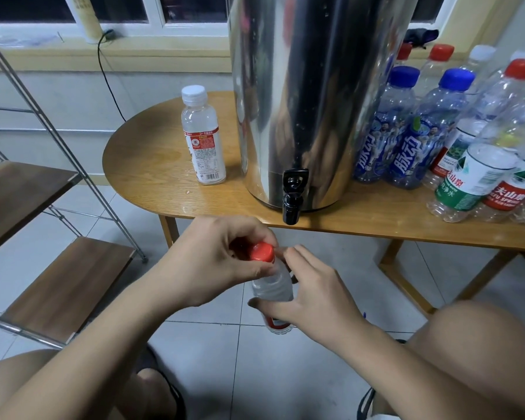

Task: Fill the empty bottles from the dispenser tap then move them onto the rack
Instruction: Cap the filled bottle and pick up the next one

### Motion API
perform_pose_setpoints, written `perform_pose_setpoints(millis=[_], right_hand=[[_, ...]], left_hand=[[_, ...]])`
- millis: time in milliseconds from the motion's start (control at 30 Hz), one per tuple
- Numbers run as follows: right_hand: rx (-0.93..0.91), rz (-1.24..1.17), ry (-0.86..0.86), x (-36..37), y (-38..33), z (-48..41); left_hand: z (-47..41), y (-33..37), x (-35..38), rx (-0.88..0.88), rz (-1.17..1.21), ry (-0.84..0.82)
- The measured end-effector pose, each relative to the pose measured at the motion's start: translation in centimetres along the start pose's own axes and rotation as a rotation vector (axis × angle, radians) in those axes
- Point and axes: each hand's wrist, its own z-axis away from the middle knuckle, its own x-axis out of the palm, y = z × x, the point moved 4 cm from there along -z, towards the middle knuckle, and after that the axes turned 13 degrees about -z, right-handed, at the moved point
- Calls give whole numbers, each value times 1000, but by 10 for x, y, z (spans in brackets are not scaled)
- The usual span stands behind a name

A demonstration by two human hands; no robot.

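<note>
A clear plastic bottle (275, 291) with a red cap (262, 251) and a red label is held below the table edge, in front of the black tap (292, 197) of the steel dispenser (309, 95). My left hand (215, 262) pinches the red cap from the left. My right hand (312, 294) grips the bottle's body. A white-capped bottle (202, 136) stands left of the dispenser. Several empty capped bottles (455, 137) crowd the table to the right. The wooden-shelved metal rack (58, 268) stands at the left.
The round-ended wooden table (152, 165) carries the dispenser near its front edge. A black cable (109, 83) hangs from the windowsill behind. My knees and sandalled feet fill the bottom of the view, over a tiled floor (270, 374).
</note>
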Motion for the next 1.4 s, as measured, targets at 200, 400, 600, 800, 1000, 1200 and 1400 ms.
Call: perform_pose_setpoints(millis=[200,400,600,800,1000,1200,1400], right_hand=[[-38,-15,12,-1,5,-1],[-40,69,-32,1,4,-2],[-27,71,-29,3,7,-1],[-21,52,-17,3,6,-2],[-11,72,-28,3,5,-4],[-29,95,27,-3,6,-4],[-34,25,53,-10,3,-3]], left_hand=[[-1,2,1,122,-70,-114],[-2,0,2,105,-288,125],[-2,1,2,130,-207,-46],[0,-1,3,124,-169,-17],[-1,-1,11,126,-343,107],[-2,4,14,166,-315,49],[-4,6,16,193,-263,86]])
